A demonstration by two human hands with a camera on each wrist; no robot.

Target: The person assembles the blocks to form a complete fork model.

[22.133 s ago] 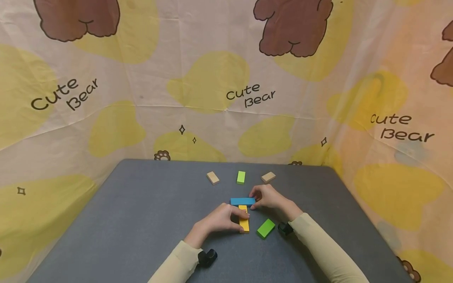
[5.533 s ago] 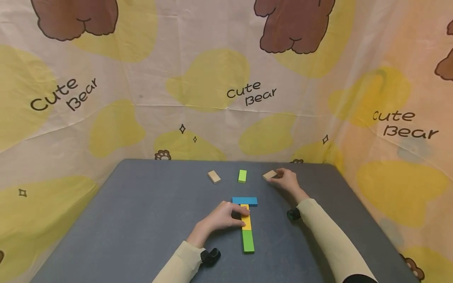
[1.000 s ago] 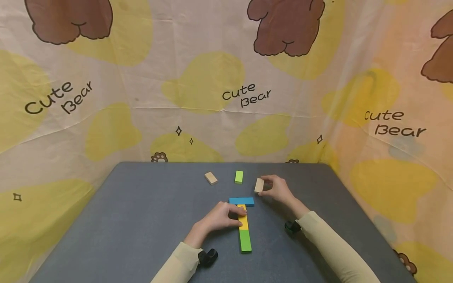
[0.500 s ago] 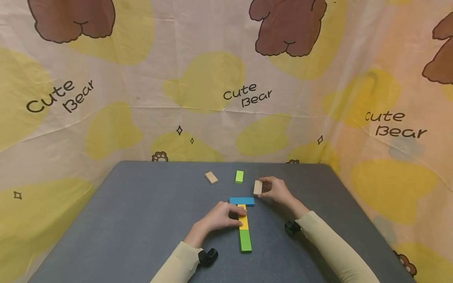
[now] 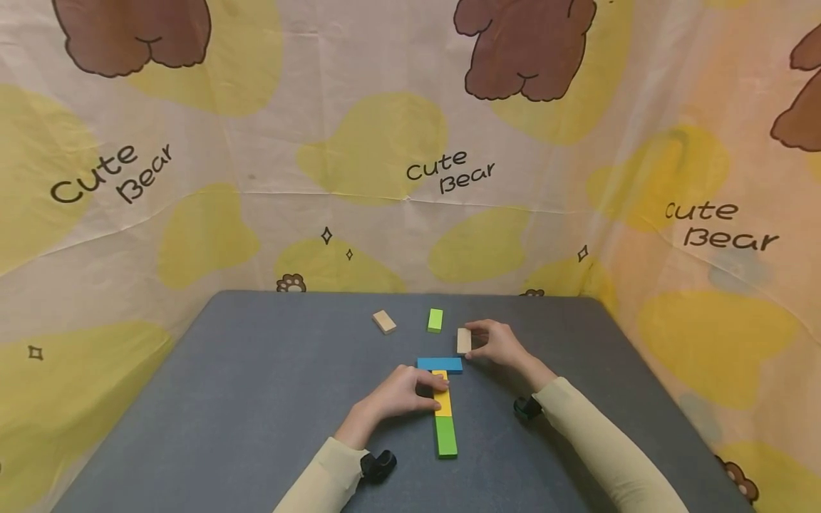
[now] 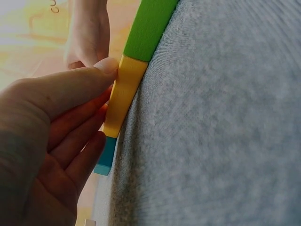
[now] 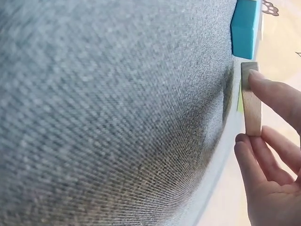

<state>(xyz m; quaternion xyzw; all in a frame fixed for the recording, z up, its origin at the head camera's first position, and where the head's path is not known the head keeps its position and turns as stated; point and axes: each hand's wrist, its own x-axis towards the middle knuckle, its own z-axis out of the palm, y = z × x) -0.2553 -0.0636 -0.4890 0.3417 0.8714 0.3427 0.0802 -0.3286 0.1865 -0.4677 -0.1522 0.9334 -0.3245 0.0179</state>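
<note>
right hand (image 5: 500, 343): thumb and fingers pinch the wooden block (image 5: 464, 342) by its near and far ends.
wooden block: just beyond the right end of the blue block (image 5: 439, 365); the right wrist view shows a narrow gap between the two.
what has just changed: over the last moments the wooden block has come leftward and toward the blue block, and its long side has turned to point away from the person.
meaning for the work: the piece now appears roughly square to the blue block, though not yet joined to it; the rest of the layout looks undisturbed.
left hand (image 5: 396, 393): fingers relaxed, thumb and forefinger parted, resting on the yellow block (image 5: 444, 410) without curling round it; it has kept this place, which seems to steady the row.
yellow block: lies lengthwise, its far end against the blue block, which lies crosswise like the bar of a t.
green block (image 5: 445, 437): end to end with the yellow block, on the person's side.
far blocks: a light green block (image 5: 435, 320) and a second wooden block (image 5: 385, 322) lie apart, both untouched.
counter (image 5: 256, 399): grey, beneath all the pieces; whether the wooden block touches it is hard to tell.
</note>
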